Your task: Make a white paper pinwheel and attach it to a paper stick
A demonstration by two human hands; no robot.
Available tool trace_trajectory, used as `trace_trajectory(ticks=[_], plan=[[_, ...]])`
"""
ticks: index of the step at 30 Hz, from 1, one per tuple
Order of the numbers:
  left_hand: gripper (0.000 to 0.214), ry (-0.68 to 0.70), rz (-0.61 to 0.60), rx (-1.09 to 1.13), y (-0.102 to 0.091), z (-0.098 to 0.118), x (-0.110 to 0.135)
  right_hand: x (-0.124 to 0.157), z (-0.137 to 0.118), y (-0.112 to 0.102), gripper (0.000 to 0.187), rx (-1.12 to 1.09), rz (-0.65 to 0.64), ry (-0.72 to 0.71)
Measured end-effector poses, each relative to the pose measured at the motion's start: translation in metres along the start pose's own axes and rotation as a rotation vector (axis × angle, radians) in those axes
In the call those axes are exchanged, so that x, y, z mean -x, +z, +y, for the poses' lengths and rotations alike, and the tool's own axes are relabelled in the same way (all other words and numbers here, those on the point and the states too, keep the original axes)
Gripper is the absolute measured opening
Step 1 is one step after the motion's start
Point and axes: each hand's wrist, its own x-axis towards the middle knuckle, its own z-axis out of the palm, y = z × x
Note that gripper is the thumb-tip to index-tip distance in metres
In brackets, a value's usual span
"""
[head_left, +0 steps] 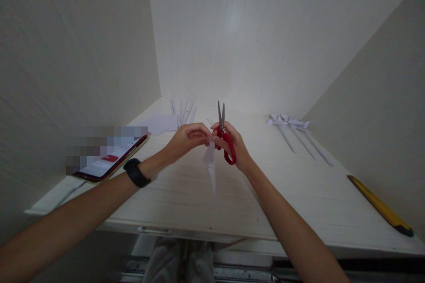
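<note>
1. Head view: right hand (234, 143) gripping red-handled scissors (225, 135), blades together and pointing up, fingers through the loops.
2. Left hand (186, 138) pinching a folded white paper piece (210, 161), fingers clamped on its top edge, paper hanging above the tabletop (299, 185).
3. Far left: phone (109, 161) and paper strips (182, 112); apparently paper pinwheels (292, 126) at right.
4. Yellow ruler (378, 205) near right edge.

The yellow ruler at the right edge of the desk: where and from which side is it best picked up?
Probably mid-length on the yellow ruler, pinching its two long edges from above. It lies flat and diagonal on the desk, apart from other things, away from the right hand.
</note>
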Motion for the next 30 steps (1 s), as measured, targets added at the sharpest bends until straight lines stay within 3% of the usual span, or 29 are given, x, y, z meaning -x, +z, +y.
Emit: trace_trajectory(ticks=[18, 26, 30], plan=[[0.018, 0.085, 0.112, -0.097, -0.005, 0.003, -0.006, 0.002, 0.008, -0.011, 0.014, 0.734, 0.142, -0.161], [0.019, 0.083, 0.159, -0.151, -0.01, -0.002, -0.006, 0.002, 0.011, -0.014, 0.013, 0.822, 0.266, -0.119], [0.019, 0.11, 0.225, -0.221, -0.011, -0.002, -0.007, 0.003, 0.01, -0.015, 0.012, 0.899, 0.244, -0.103]])
